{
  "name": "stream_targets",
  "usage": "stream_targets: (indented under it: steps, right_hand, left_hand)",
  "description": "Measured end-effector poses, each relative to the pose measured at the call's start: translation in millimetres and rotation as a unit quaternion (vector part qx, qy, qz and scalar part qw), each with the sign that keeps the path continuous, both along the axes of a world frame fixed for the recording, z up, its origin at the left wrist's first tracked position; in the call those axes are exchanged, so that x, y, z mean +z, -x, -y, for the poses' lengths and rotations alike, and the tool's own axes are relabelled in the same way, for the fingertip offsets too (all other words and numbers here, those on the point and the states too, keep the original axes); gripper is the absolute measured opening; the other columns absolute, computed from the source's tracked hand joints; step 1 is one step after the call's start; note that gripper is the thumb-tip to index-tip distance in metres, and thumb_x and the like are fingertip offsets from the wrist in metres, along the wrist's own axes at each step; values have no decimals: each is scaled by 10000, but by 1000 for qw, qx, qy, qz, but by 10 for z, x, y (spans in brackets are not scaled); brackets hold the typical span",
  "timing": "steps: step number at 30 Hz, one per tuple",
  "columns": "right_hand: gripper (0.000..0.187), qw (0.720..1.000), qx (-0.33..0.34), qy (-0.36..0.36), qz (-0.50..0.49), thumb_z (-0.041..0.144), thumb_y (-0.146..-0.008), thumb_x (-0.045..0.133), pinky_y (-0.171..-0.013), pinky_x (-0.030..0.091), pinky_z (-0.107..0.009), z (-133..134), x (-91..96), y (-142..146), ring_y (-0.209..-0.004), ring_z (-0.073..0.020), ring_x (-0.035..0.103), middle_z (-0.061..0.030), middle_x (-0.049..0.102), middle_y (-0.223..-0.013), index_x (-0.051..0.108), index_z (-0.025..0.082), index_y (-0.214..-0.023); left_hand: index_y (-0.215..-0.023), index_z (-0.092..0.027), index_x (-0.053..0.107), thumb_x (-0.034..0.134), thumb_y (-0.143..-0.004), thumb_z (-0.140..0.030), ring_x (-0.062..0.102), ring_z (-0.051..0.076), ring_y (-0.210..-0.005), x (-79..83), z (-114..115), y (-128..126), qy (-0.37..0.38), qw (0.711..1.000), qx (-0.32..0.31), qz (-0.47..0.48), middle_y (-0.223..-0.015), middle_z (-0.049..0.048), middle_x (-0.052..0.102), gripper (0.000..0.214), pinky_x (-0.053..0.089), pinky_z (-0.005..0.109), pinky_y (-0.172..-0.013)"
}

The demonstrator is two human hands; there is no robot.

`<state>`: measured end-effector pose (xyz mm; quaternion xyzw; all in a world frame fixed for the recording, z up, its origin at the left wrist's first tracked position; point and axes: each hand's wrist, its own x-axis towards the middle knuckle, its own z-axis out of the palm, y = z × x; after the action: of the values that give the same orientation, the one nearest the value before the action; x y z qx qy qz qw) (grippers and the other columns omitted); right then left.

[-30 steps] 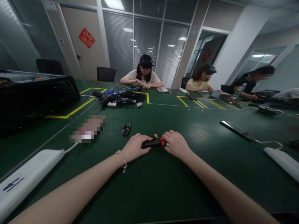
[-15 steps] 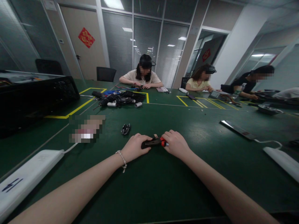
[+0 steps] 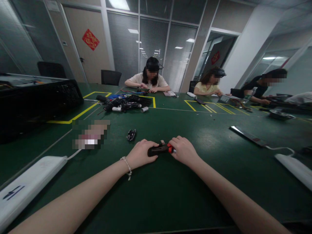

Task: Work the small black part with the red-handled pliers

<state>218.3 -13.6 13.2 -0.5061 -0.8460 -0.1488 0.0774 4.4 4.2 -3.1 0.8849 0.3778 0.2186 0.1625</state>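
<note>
Fingers wrapped round the red handles, my right hand grips a pair of pliers low over the green table. The dark jaws point left and lie against a small black part. That part is pinched between the thumb and fingers of my left hand, which wears a bracelet. I cannot make out what kind of part it is. A pale bit shows just behind the jaws. Up and left of my left hand lies a small black and silver piece.
Black parts and cables are heaped beyond, with a drill-like tool. At left stand a black case and a white power bank. To the right lie a phone and another white block. Several people sit across the table.
My hands, the pliers and the black part stay almost still. Across the table, a co-worker's hands have shifted slightly.
</note>
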Motion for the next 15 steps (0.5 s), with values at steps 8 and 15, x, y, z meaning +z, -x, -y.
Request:
stream_targets:
  steps: [8,15]
  right_hand:
    - [166,1000,7,-4,-9,219,-699,520,-647,331,-266,6,-4,6,-749,-166,455,-52,583,-829,575,162,-845]
    - [167,1000,11,-9,-8,222,-701,518,-641,329,-266,-3,-14,-12,-739,-164,452,-52,580,-823,574,163,-847]
  left_hand:
    - [-1083,-273,519,570,-727,-291,496,185,-903,-12,-11,-2,2,1000,-2,2,-1045,-20,590,360,403,323,-794]
    - [-1077,-277,521,570,-727,-290,496,181,-897,0,-2,1,-1,1000,-2,2,-1042,-24,591,354,402,322,-790]
